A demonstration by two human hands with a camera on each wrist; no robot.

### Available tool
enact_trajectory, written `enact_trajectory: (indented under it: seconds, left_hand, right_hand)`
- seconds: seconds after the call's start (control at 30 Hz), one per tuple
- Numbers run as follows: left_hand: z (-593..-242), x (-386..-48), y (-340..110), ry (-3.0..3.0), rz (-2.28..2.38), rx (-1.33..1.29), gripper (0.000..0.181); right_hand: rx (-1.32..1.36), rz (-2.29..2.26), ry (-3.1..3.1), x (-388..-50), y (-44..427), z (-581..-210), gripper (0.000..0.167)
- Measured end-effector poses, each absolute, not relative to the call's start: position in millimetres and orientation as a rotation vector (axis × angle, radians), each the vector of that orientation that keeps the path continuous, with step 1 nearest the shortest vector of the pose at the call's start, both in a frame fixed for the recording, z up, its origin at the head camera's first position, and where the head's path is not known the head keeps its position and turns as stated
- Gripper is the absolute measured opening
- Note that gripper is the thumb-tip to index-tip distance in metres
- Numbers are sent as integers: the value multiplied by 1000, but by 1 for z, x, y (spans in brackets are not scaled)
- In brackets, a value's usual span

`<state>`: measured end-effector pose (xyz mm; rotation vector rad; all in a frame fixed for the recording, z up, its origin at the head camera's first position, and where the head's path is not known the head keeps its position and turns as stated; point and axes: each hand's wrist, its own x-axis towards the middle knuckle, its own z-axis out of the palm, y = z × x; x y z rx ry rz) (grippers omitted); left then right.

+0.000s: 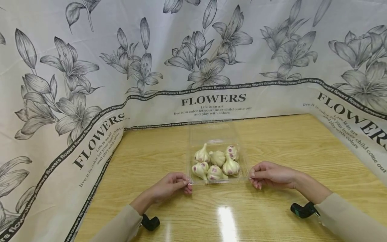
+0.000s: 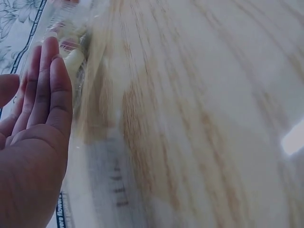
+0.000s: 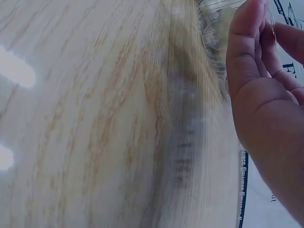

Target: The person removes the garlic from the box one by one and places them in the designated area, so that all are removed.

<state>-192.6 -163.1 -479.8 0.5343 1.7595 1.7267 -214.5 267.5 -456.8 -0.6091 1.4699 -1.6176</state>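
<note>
Below frame centre, the left grip (image 1: 173, 185) (apparently) and right grip (image 1: 269, 174) pinched the near corners of the clear box (image 1: 215, 141), where uneven lifting could have spilled its garlic bulbs (image 1: 217, 158).

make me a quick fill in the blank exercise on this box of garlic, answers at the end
The clear plastic box holds ____ garlic bulbs.
Its lid is ____, not closed.
The left hand and right hand are at its ____ corners, not its far ones.
The largest word printed on the fabric is ____.

Missing words: six; open; near; FLOWERS.
</note>
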Motion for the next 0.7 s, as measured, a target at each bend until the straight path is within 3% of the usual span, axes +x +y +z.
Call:
enact_trajectory:
  seconds: [0.7]
  left_hand:
    - [-476,-193,-161,1805,1666,443,30]
  right_hand:
    - [-630,-1392,1861,-209,265,-440,35]
